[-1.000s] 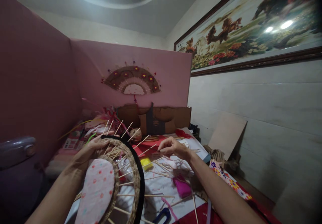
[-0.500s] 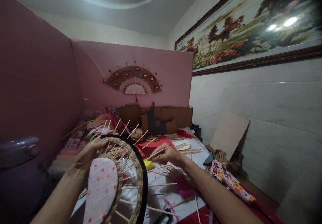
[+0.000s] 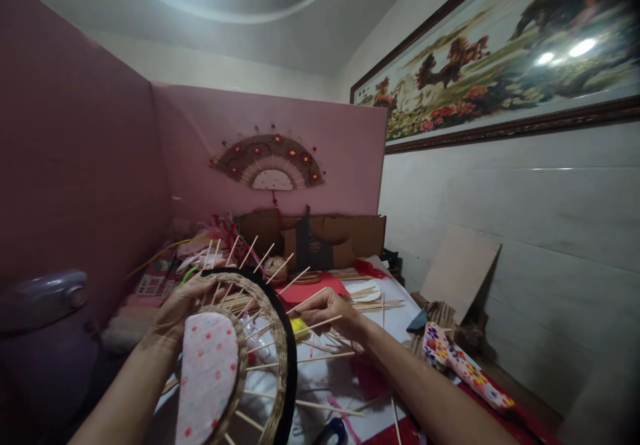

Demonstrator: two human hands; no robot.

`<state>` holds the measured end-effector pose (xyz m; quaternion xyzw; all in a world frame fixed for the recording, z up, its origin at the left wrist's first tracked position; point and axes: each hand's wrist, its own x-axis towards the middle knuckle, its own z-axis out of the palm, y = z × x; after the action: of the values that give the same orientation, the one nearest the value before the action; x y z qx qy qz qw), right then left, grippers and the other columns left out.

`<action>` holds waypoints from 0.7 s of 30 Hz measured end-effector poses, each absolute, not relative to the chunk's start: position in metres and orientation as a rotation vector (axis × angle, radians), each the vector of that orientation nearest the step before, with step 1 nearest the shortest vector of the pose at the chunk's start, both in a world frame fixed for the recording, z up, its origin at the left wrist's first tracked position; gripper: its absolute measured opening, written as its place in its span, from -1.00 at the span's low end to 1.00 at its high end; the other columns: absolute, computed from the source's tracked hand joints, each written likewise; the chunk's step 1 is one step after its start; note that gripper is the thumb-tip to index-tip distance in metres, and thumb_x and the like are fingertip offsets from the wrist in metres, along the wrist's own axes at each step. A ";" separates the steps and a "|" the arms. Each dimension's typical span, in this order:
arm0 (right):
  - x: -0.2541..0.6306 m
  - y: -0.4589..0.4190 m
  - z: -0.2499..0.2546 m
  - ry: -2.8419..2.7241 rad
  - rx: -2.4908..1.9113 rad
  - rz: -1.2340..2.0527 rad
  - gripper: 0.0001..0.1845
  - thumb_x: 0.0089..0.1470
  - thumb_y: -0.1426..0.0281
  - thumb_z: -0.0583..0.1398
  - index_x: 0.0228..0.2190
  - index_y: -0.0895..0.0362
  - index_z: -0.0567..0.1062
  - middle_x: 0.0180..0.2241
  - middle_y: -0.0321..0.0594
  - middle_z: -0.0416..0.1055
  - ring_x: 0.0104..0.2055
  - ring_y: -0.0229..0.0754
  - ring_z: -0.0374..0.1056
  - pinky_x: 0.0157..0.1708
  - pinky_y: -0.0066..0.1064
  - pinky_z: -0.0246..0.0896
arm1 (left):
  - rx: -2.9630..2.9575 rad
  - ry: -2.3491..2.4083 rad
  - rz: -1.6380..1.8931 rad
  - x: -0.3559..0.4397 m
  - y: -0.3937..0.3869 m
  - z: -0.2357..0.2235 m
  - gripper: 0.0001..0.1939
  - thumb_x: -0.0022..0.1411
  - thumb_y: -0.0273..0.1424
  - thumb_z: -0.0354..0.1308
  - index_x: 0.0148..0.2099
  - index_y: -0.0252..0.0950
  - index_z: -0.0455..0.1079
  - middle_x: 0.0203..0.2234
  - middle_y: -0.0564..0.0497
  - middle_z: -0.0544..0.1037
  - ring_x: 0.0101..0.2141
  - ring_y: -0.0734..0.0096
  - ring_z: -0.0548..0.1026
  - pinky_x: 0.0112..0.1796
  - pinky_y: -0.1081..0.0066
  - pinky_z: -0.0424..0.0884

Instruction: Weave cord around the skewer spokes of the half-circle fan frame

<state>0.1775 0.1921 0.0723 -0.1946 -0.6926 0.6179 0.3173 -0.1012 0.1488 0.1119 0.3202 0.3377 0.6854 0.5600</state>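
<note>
I hold a half-made fan frame (image 3: 265,358) upright before me: a dotted pink fabric centre (image 3: 206,375), a woven straw band, a black outer band and thin wooden sticks radiating out. My left hand (image 3: 183,306) grips the frame's upper left edge, fingers curled over the sticks. My right hand (image 3: 325,308) is closed in a pinch at the tips of the sticks on the frame's right side. What it pinches there is too thin to name.
The table (image 3: 395,325) under white and red sheets carries loose sticks (image 3: 375,298), a yellow lump (image 3: 299,327), a twine ball (image 3: 275,266) and a floral cloth (image 3: 460,365). A finished fan (image 3: 270,165) hangs on the pink board. Cardboard (image 3: 320,238) stands behind; a purple appliance (image 3: 45,298) sits left.
My right hand has moved left and down, from above the table to the stick tips of the frame. The frame has shifted slightly right. My view has drifted a little.
</note>
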 end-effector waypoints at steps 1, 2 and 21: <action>0.178 0.191 0.073 -1.826 -0.502 1.625 -0.59 -0.20 0.22 0.31 -0.31 0.26 0.57 -0.71 -0.36 0.26 -0.70 -0.46 -0.01 -0.70 -0.53 -0.28 | 0.750 0.798 1.609 -0.101 0.149 0.111 -0.75 -0.09 -0.75 0.07 -0.38 -0.35 0.38 -0.48 -0.09 0.59 -0.55 0.26 0.55 -0.48 0.28 0.54; 0.177 0.190 0.073 -1.831 -0.499 1.620 -0.59 -0.19 0.21 0.31 -0.33 0.26 0.58 -0.72 -0.37 0.24 -0.69 -0.46 -0.04 -0.69 -0.52 -0.29 | 0.747 0.802 1.600 -0.102 0.149 0.110 -0.76 -0.09 -0.74 0.08 -0.37 -0.35 0.38 -0.48 -0.09 0.59 -0.56 0.26 0.55 -0.49 0.29 0.54; 0.172 0.180 0.083 -1.918 -0.577 1.477 -0.57 -0.10 0.18 0.24 -0.76 0.18 0.29 -0.76 -0.43 0.05 -0.67 -0.42 -0.10 -0.65 -0.46 -0.25 | 1.245 1.106 1.513 -0.090 0.156 0.103 -0.66 -0.11 -0.49 0.20 -0.19 -0.28 0.36 -0.39 -0.07 0.56 -0.39 0.25 0.54 -0.36 0.28 0.47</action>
<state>0.1722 0.1796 0.0834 -0.2198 -0.7300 0.5621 0.3207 -0.0899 0.1555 0.1033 0.4992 0.4435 0.6067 0.4313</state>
